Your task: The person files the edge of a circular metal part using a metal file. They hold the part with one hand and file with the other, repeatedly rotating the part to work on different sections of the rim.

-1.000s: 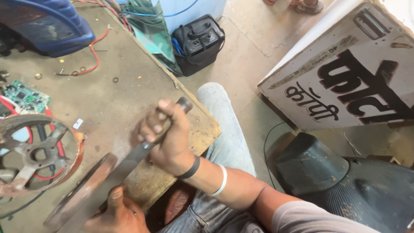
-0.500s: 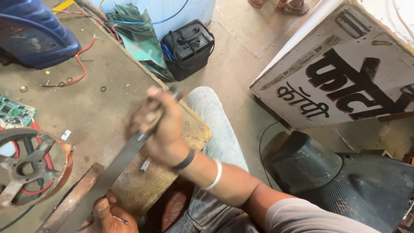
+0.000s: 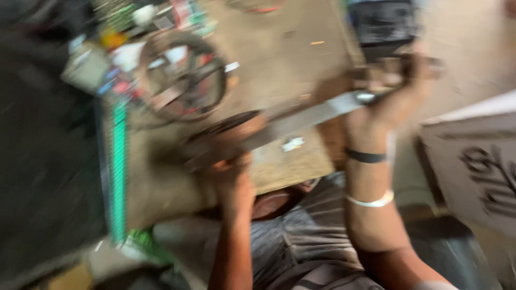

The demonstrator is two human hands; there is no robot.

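Observation:
The view is badly motion-blurred. My right hand (image 3: 389, 102) is closed around the handle end of a long flat metal file (image 3: 301, 121) that lies slantwise across the near edge of a wooden bench (image 3: 279, 59). My left hand (image 3: 234, 172) grips the file's lower end, where it meets a dark rusty round metal part (image 3: 226, 126). A black band and a white bangle sit on my right wrist.
A spoked metal wheel-like part (image 3: 183, 75) with red wiring lies on the bench behind the file. A black box (image 3: 384, 24) stands past the bench's far right. A lettered signboard (image 3: 478, 166) leans at right. A green strip (image 3: 118, 166) runs down the left.
The view has swung sharply to the left and blurred. Both hands still hold the file, which now appears higher and further right in the view.

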